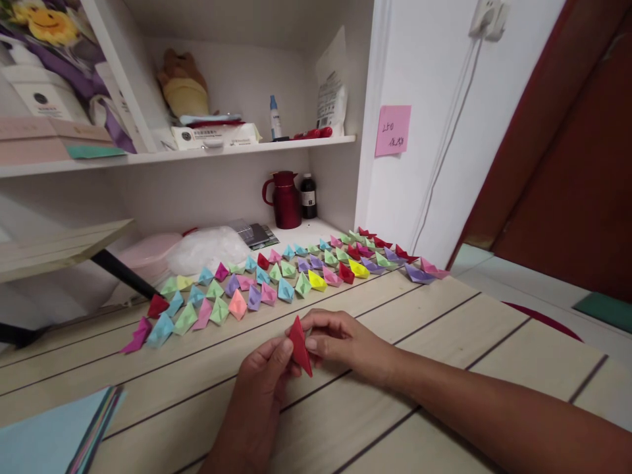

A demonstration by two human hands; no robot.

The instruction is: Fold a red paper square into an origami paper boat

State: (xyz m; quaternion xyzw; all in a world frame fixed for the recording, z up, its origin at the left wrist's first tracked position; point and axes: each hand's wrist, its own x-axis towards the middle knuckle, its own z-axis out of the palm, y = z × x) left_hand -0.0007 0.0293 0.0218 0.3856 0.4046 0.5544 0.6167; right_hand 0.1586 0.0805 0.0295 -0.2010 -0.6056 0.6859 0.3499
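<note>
A small red folded paper (299, 345), diamond-like in outline, is held between my two hands above the wooden table (395, 395). My left hand (266, 372) pinches its left side, the thumb lying on the near face. From the right, my right hand (340, 339) grips the other edge with thumb and curled forefinger. Some of the fingertips are hidden behind the paper. Beyond my hands stand rows of small folded paper boats in many colours, among them a yellow boat (316, 281), a blue boat (285, 290) and an orange boat (237, 305).
A stack of coloured paper (59, 431) lies at the near left. Behind the boats are a clear plastic bag (210, 250), a dark red jug (286, 201) and a dark bottle (309, 196) under a white shelf (237, 151). A pink note (393, 130) sticks to the wall.
</note>
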